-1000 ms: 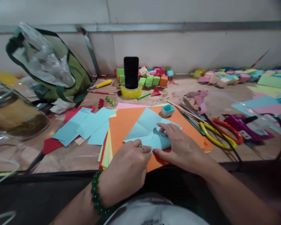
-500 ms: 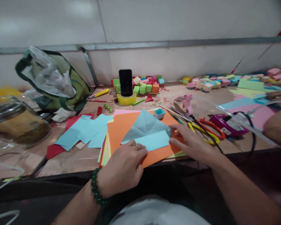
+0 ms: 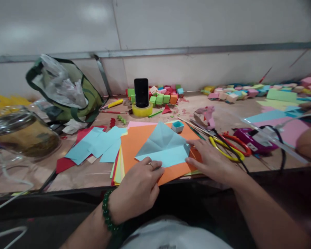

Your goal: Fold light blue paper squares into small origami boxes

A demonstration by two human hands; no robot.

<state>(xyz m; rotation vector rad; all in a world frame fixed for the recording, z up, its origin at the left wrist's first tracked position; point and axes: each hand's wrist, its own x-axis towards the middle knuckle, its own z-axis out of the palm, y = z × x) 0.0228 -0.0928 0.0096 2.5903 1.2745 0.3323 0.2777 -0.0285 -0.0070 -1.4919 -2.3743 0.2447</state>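
Our right hand [image 3: 209, 160] slid to 3 o'clock on the creased light-blue paper [image 3: 160, 136], part-spread | left hand [image 3: 137, 186] pressing 7 o'clock, grip unclear | flap [image 3: 171, 157] flatter now, probably lined up

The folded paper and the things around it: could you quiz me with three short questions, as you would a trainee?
1. Choose one. The right hand is nearest to:
A) the jar
B) the folded paper
C) the bag
2. True or false: the phone stands upright.
3. Fill in: the folded paper lies on a sheet coloured ____.

Key: 1. B; 2. True; 3. orange.
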